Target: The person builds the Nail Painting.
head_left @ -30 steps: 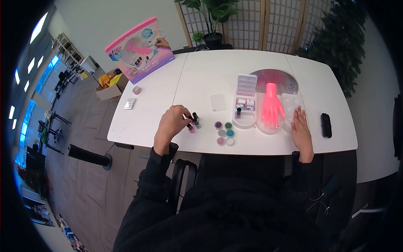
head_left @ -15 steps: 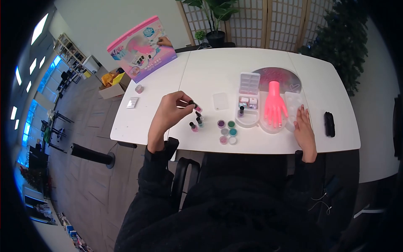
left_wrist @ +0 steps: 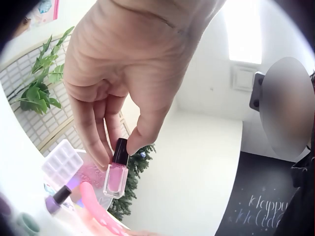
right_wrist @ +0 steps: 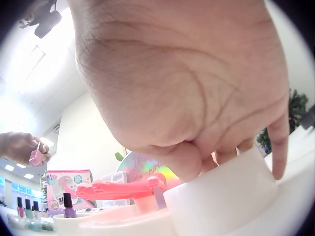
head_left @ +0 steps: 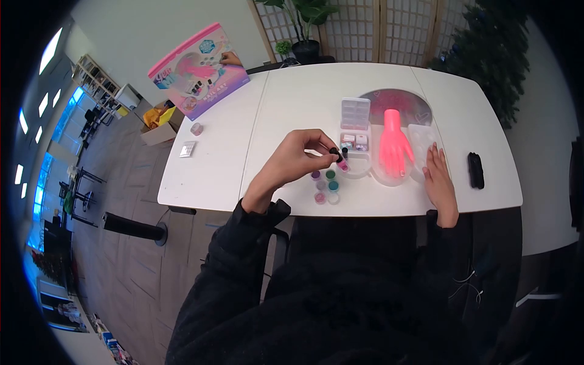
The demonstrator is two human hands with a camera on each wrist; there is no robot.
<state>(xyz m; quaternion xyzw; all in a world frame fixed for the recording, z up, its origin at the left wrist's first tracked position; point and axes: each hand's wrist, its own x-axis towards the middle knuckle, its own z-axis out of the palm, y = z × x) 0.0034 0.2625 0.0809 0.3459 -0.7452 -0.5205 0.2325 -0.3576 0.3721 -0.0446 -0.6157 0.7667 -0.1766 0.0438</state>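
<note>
My left hand (head_left: 292,159) pinches a pink nail polish bottle (left_wrist: 116,179) by its black cap, between thumb and fingertips. It hangs beside the front left compartment of a white tray (head_left: 360,165). A purple polish bottle (right_wrist: 69,209) stands in that compartment. A bright pink model hand (head_left: 394,146) lies palm-down in the tray's middle. On the tray's right section, my right hand (head_left: 439,185) rests with fingers stretched out. Several small jars, among them a green jar (head_left: 330,174) and a teal jar (head_left: 333,186), stand just below my left hand.
More polish bottles (right_wrist: 28,209) stand on the table, hidden behind my left hand in the head view. A black case (head_left: 476,170) lies at the right. A nail art box (head_left: 201,73) stands at the back left, near a small jar (head_left: 196,129) and a silvery packet (head_left: 187,149).
My left hand has lifted the pink polish bottle from the group on the table and carried it right to the tray. My right hand has stayed on the tray.
</note>
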